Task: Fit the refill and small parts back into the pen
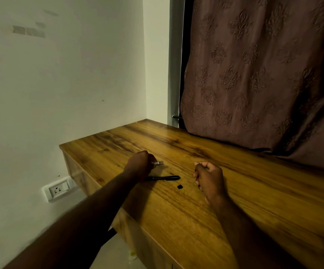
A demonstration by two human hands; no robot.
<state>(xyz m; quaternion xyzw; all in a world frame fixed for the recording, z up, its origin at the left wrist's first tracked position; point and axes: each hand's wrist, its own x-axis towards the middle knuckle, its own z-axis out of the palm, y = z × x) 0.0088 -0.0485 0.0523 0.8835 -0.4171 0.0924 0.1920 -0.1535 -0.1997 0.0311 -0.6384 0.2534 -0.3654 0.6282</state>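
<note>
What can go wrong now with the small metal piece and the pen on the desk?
The left hand pinches only one end of the small metal piece, so it may slip from the grip. The forearm lies over the black pen and could knock it toward the desk edge. The tiny black piece is easily brushed away.

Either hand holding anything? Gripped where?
The left hand pinches a small silver metal piece by its near end; the far end sticks out. The right hand is curled, apparently holding nothing.
</note>
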